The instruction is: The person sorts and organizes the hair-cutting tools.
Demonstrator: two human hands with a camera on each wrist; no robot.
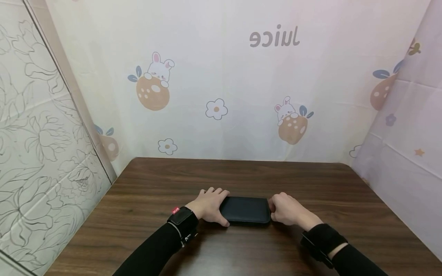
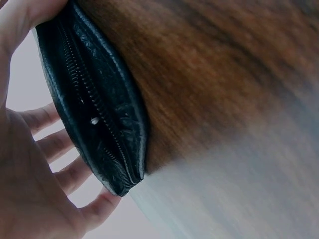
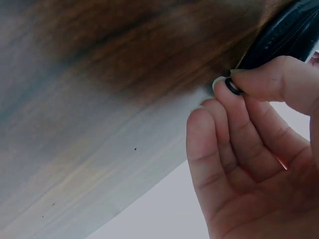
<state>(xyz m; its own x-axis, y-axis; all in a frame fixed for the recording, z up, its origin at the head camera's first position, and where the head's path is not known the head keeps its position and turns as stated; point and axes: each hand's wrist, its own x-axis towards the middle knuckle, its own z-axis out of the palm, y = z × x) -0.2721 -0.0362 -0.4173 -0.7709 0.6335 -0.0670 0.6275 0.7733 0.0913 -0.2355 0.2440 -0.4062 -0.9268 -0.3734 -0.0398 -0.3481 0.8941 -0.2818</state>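
Observation:
A black zip wallet (image 1: 245, 210) lies flat on the table between both hands. My left hand (image 1: 209, 207) holds its left end, thumb at the near edge and fingers spread toward the far side. In the left wrist view, the zipper teeth (image 2: 75, 67) run along the wallet's edge, the two rows standing apart, with a small pale spot between them. At the right end, my right hand (image 1: 288, 209) pinches a small black zipper pull (image 3: 233, 86) between thumb and index finger. The wallet's inside is mostly hidden.
The brown wood-grain table (image 1: 145, 199) reaches back to a pale printed curtain (image 1: 221, 76). Another patterned curtain (image 1: 407, 153) hangs along the right side, and a flower-patterned panel (image 1: 45, 134) stands at the left.

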